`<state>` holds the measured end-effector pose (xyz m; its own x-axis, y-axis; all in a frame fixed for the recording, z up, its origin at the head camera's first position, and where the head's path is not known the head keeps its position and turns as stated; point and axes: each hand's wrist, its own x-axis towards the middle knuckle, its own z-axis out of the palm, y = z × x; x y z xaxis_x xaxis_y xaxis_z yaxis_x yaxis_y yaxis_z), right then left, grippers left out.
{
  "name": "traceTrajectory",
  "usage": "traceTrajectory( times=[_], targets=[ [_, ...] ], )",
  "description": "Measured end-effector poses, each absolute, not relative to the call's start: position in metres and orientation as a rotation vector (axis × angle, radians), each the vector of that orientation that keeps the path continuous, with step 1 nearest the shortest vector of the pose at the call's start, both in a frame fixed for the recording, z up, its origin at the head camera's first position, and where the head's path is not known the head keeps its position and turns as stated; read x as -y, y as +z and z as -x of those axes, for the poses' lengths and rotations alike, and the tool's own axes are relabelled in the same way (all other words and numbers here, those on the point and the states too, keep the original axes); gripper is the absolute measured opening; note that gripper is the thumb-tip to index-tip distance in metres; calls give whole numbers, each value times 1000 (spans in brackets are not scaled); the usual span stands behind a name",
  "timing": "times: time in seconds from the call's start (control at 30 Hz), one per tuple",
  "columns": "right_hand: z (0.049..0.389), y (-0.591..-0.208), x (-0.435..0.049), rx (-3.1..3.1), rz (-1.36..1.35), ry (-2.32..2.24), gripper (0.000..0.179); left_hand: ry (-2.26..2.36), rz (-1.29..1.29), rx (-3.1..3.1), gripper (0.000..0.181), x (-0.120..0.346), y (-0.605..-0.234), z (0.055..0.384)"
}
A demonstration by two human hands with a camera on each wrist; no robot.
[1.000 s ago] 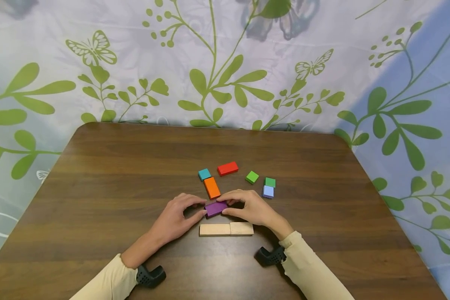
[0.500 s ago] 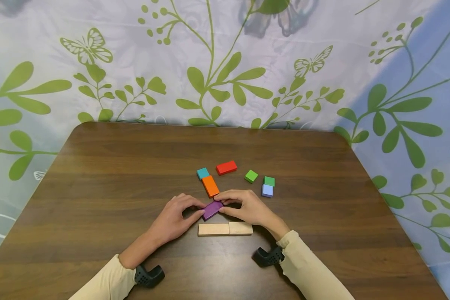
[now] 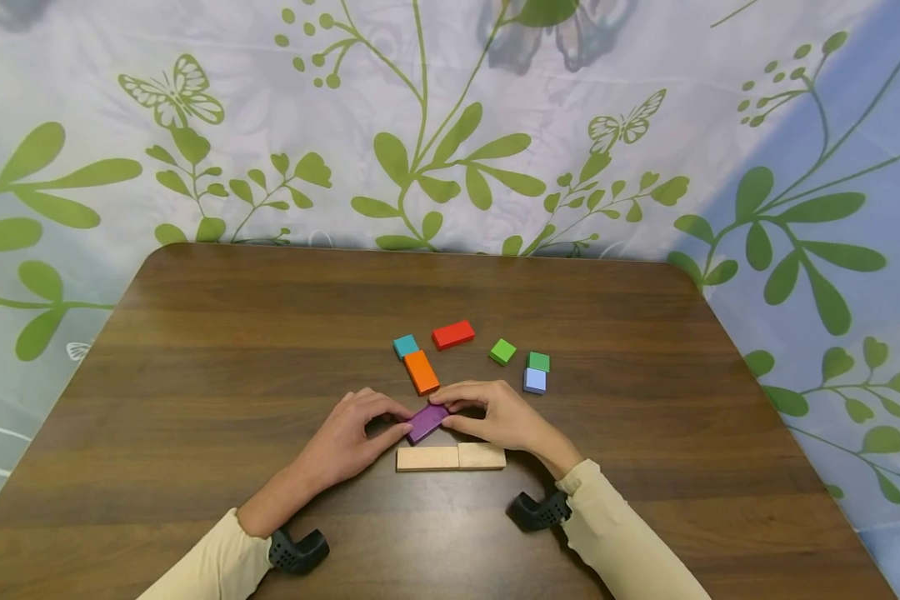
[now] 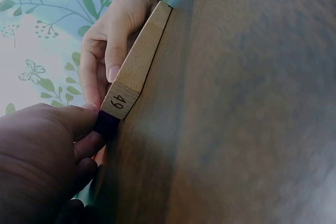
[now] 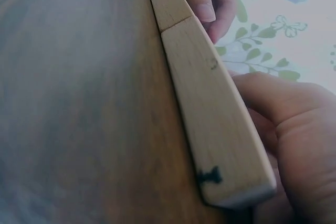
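The purple rectangular block [image 3: 427, 423] has swung more aslant, pinched by left hand [image 3: 356, 437] and right hand [image 3: 506, 417] beyond two pale oblong wooden blocks [image 3: 427, 458]; only the left wrist view shows digits [image 4: 118, 102].

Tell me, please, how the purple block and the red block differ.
The left hand and right hand pinch the purple block, while no hand touches the red block. The purple block is nearer the person; the red block lies farther back on the table. In the head view, the purple block slants more steeply than the red block. Both are oblong.
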<state>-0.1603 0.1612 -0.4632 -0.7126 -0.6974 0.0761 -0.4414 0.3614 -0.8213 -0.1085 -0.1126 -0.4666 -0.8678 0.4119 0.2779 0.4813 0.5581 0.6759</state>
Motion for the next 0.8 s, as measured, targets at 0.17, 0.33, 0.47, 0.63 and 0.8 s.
traceTrajectory(
  times=[0.17,0.33,0.47,0.63,0.8],
  targets=[
    [162,-464,-164,-2321,1026,-1276,34,-1197,799,2671,14,113,-467,109],
    [162,-464,-166,-2300,1027,-1284,34,-1184,806,2667,14,113,-467,108],
    [163,-463,-166,-2285,1032,-1286,34,-1186,794,2679,14,113,-466,107],
    [163,-464,-167,-2278,1027,-1291,34,-1183,781,2692,13,112,-465,108],
    [163,-463,-166,-2273,1022,-1299,33,-1187,771,2702,12,113,-465,108]
  ],
)
